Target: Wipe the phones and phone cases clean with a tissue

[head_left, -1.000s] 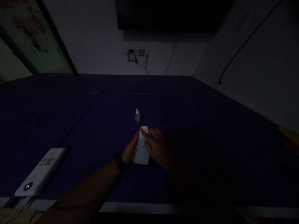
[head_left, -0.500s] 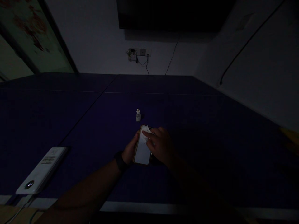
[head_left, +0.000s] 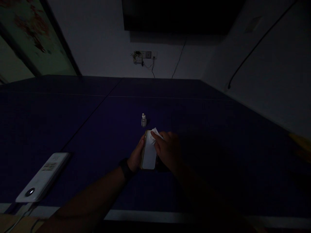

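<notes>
My left hand [head_left: 136, 157], with a dark band at its wrist, grips a phone [head_left: 149, 158] along its left edge. The phone's pale, lit screen faces up, and a yellowish rim runs around it. In my right hand [head_left: 168, 149] is a crumpled white tissue [head_left: 155, 135], pressed by the fingers onto the upper right part of the screen. Just beyond the phone stands a small dropper bottle [head_left: 143, 121] with a white cap, upright on the table. The fingers of my left hand under the phone are hidden.
A white power bank [head_left: 43, 178] with cables lies at the left on the dark blue table [head_left: 102, 129]. Wall sockets with cords [head_left: 144, 55] and a dark screen [head_left: 179, 16] are on the far wall. The room is dim.
My right hand has slid the tissue slightly to the right and up, toward the phone's upper right corner. My left hand keeps its hold on the phone.
</notes>
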Action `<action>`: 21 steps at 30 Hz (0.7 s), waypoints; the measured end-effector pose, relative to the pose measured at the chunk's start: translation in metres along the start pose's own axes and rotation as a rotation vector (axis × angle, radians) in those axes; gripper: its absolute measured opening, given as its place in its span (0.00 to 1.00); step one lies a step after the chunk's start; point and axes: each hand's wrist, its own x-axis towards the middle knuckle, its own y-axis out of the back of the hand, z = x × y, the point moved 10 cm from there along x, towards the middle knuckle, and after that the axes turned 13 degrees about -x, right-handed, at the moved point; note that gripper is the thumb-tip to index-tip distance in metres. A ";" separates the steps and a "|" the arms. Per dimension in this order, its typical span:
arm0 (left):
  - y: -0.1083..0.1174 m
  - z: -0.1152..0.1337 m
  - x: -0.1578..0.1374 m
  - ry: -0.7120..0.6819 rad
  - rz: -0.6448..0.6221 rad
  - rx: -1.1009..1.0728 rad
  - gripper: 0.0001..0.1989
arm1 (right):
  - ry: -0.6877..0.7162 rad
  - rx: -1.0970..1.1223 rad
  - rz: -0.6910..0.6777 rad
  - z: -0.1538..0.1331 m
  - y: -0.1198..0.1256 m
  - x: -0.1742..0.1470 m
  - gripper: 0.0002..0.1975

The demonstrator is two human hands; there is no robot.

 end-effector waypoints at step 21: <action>-0.009 0.017 -0.005 -0.209 -0.070 0.141 0.32 | -0.115 -0.022 -0.091 0.006 -0.001 -0.001 0.15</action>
